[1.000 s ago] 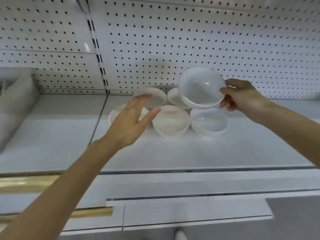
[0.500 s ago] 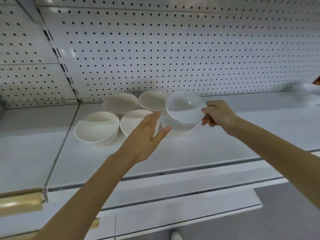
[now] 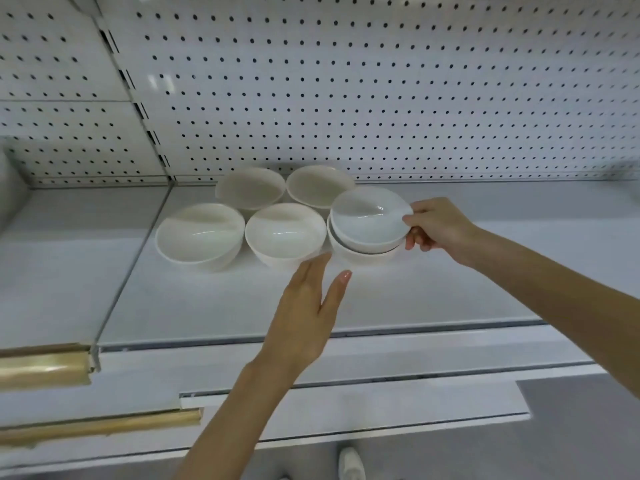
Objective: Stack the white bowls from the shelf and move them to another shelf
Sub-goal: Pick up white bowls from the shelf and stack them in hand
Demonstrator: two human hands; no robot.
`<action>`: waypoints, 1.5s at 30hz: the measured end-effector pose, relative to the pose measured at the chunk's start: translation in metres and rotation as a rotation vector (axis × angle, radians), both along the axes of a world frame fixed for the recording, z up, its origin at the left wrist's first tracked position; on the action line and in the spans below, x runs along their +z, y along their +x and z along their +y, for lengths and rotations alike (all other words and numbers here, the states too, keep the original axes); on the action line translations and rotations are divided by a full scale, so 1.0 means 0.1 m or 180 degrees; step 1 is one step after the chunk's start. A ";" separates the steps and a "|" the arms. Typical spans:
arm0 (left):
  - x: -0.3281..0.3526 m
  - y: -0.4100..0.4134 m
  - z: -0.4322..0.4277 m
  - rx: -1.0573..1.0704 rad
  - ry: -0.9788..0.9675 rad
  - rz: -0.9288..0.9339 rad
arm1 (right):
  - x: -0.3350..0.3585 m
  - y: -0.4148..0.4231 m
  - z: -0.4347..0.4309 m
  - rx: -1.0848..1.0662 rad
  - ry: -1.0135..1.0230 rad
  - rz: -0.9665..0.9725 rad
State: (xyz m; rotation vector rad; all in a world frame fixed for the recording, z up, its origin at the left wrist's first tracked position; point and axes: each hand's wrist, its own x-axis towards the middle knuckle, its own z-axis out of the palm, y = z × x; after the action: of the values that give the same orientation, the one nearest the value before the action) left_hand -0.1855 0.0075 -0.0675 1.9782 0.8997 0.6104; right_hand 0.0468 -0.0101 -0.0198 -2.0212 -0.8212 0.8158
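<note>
White bowls (image 3: 285, 233) crowd beside the nested bowl (image 3: 370, 220) right hand (image 3: 440, 226) pinches; left hand (image 3: 304, 313) hovers released.

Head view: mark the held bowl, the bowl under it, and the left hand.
held bowl (image 3: 370, 220), head view, inside surface.
bowl under it (image 3: 360, 260), head view, front outer wall.
left hand (image 3: 304, 320), head view, back of the hand.
</note>
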 end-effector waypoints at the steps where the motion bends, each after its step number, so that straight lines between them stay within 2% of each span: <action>1: -0.02 0.01 -0.01 0.0092 -0.0189 -0.0093 | -0.01 0.00 0.00 0.0013 -0.0013 0.0012; 5: -0.11 0.10 -0.04 0.0410 -0.0739 -0.0188 | -0.05 0.03 0.02 0.0043 -0.0037 0.0062; 14: -0.09 0.41 -0.03 0.0555 -0.1127 -0.0564 | -0.12 0.13 0.05 0.0245 -0.0024 0.0132; 20: -0.17 0.65 0.05 0.0792 -0.1297 -0.0799 | -0.20 0.27 -0.03 0.0902 -0.0196 -0.0678; 22: -0.18 0.73 0.08 0.0928 -0.1365 -0.0879 | -0.23 0.32 -0.06 0.0971 -0.0318 -0.0185; 26: -0.15 0.84 0.11 0.1424 -0.1503 -0.1115 | -0.27 0.41 -0.06 0.1187 -0.0636 0.1276; 29: -0.10 0.91 0.10 0.1567 -0.1469 -0.1102 | -0.32 0.38 -0.04 0.1261 -0.0392 0.1393; 33: -0.11 0.92 0.07 0.1457 -0.1160 -0.0977 | -0.34 0.30 -0.13 0.1110 -0.0059 0.1084; 41: 0.01 1.39 -0.15 0.0973 -0.1431 -0.0742 | -0.26 0.61 -0.78 0.0380 0.0247 0.1142; 45: 0.06 1.88 -0.45 0.0440 -0.1435 -0.0546 | -0.22 0.97 -1.32 -0.0094 0.0330 0.1054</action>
State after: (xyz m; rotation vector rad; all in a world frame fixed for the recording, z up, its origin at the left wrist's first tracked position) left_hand 0.0024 -0.0379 -0.0613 1.4495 0.9747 0.5851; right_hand 0.1436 -0.1420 -0.0418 -1.7417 -0.6291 1.0346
